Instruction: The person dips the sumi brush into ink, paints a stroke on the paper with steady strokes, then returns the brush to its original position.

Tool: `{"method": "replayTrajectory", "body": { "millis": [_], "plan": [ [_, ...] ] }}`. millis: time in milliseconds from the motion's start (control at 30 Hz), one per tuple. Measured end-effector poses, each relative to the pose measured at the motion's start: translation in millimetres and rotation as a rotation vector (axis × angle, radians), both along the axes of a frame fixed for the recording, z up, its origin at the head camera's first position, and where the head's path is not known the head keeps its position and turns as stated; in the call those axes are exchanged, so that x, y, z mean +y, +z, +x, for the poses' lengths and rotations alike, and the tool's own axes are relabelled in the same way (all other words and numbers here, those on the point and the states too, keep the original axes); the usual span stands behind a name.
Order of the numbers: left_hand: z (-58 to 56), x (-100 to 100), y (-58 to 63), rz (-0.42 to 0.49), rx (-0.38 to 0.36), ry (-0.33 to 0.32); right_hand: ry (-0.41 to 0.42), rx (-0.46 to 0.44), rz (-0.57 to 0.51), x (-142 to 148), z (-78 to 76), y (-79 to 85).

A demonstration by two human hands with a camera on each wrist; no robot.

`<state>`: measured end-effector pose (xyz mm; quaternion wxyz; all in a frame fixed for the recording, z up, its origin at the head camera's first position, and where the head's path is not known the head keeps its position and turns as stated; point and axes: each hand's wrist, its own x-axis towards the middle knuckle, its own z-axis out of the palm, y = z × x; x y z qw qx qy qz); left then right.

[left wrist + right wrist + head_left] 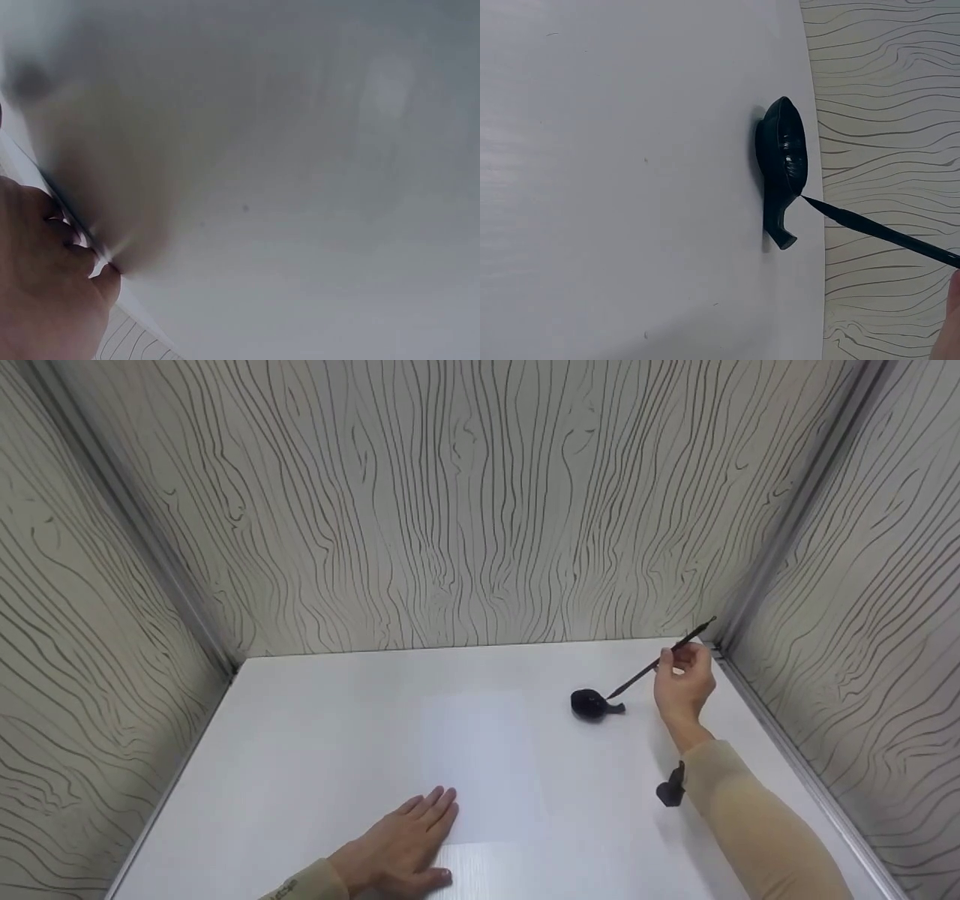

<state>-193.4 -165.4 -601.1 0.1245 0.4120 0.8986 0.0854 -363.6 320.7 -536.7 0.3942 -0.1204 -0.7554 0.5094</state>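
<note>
The right hand (684,682) pinches a dark ink brush (632,680) partway along its shaft, the pointed tip down at the rim of a small black ink dish (588,705), beside its stubby handle. The dish sits on the white table (300,727), right of a sheet of white paper (484,765). The left hand (405,844), fingers extended and grasping nothing, rests palm down at the paper's lower left edge.

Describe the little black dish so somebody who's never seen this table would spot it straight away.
Find the white table, then its right half, toward the back wall. There, by the tip of the brush in the right hand, sits the dish. Unlike the long, thin brush, it's a rounded bowl with a short handle.
</note>
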Motion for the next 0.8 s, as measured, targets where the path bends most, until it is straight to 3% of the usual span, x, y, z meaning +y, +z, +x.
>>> {"method": "replayTrajectory", "body": {
  "millis": [300, 600, 800],
  "plan": [
    [-0.1, -0.9, -0.9, -0.005, 0.031, -0.005, -0.006, 0.023, -0.017, -4.0, -5.2, -0.2],
    [-0.5, 2.6, 0.9, -0.035, -0.023, 0.034, -0.011, 0.031, -0.024, -6.5, -7.5, -11.4],
    [0.3, 0.7, 1.5, -0.034, 0.023, 0.01, -0.019, 0.039, 0.014, -3.5, -7.6, -10.5]
  ]
}}
